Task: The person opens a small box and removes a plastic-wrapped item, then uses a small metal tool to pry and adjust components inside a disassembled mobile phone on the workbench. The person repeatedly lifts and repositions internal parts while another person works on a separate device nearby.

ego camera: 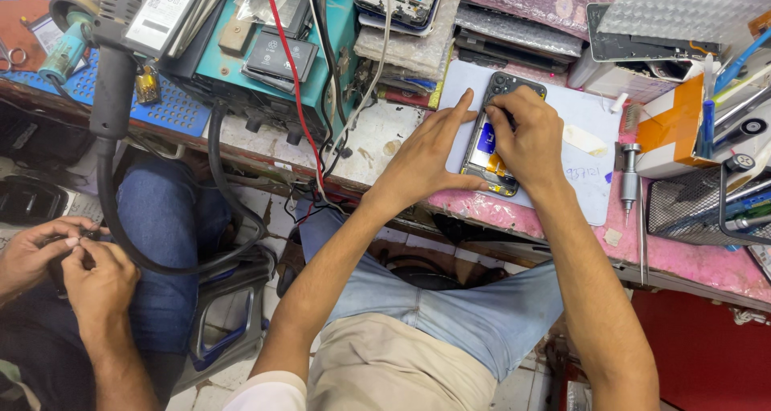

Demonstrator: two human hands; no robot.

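Your right hand (526,142) is curled over the opened phone (496,138), fingertips pressed together on something small inside its upper half; what they pinch is too small to tell. Your left hand (426,158) lies flat and spread, fingers apart, its fingers braced against the phone's left edge and holding nothing. The phone rests back-open on a pale work mat (586,182) at the front of the pink bench (699,258), with a small screwdriver (629,174) standing just to the right of the mat. To do this well, keep the left hand pressing the frame so that the phone cannot slide, and work the right fingertips gently and straight, since the orange ribbon cable (496,163) near the blue part looks easy to tear. At the lower left, another person's hands (68,258) work on a separate small item, well apart from yours; leave the black hose (112,178) between you undisturbed.
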